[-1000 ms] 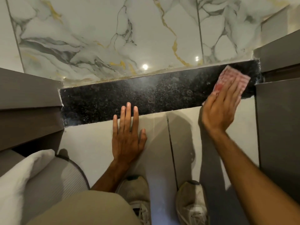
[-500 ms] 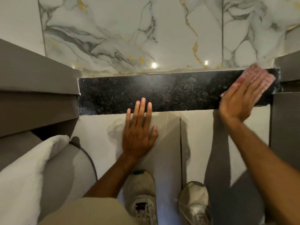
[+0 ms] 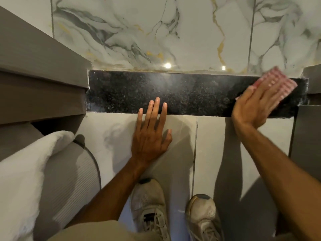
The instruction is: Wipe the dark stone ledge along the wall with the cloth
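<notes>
1. Since a second ago our view has shifted rightward along the wall, while our right hand (image 3: pixel 255 105) stays pressed at the ledge's right end and our left hand (image 3: pixel 151 134) stays braced on the pale tile face below.
2. Our right hand lies flat, fingers extended rather than curled, pinning the pink checked cloth (image 3: pixel 279 82) against the black granite ledge (image 3: pixel 182 94); our left hand is spread open, holding nothing.
3. The cloth sits at about 2 o'clock, poking out beyond our right fingertips toward the grey cabinet (image 3: pixel 309 133).
4. Risk, we judge: with only flat pressure, the cloth could bunch or slip from under the palm on a leftward sweep, leaving the ledge's 9 o'clock end unwiped.
</notes>
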